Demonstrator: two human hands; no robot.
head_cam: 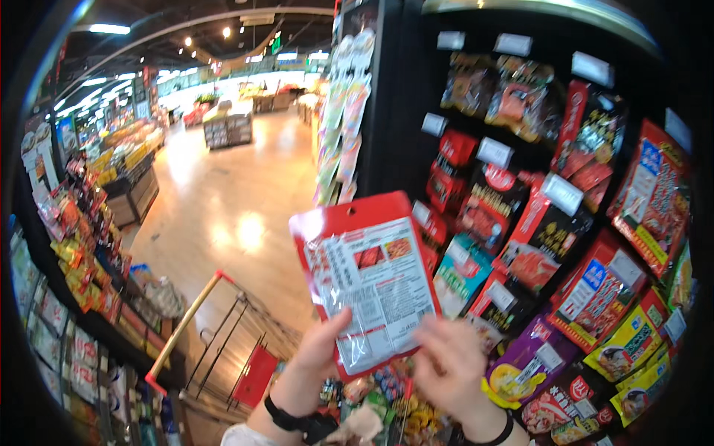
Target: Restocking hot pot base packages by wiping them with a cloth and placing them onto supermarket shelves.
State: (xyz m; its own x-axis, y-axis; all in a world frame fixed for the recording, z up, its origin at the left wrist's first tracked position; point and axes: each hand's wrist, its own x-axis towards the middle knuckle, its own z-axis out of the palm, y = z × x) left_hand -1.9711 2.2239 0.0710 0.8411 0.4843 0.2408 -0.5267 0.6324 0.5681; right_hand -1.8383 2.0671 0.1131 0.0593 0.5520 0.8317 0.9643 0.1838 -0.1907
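A red plastic food pouch (368, 284) is held up in front of me, its printed back towards the camera and its hang hole at the top. My left hand (326, 340) grips its lower left side, the thumb lying over the front. Close to the pouch's lower right corner is my right hand (449, 362), blurred, with its fingers bent; whether it touches the pouch cannot be told. Below both hands lies a heap of packaged goods (385, 396), partly hidden by the wrists and the pouch.
A black display wall (401, 100) with hanging food pouches (491, 206) and tags rises at the right. A metal shopping cart (223, 334) stands lower left, beside shelves of packets (72, 267). Beyond it a shop floor (234, 200) leads to a produce stand (227, 131).
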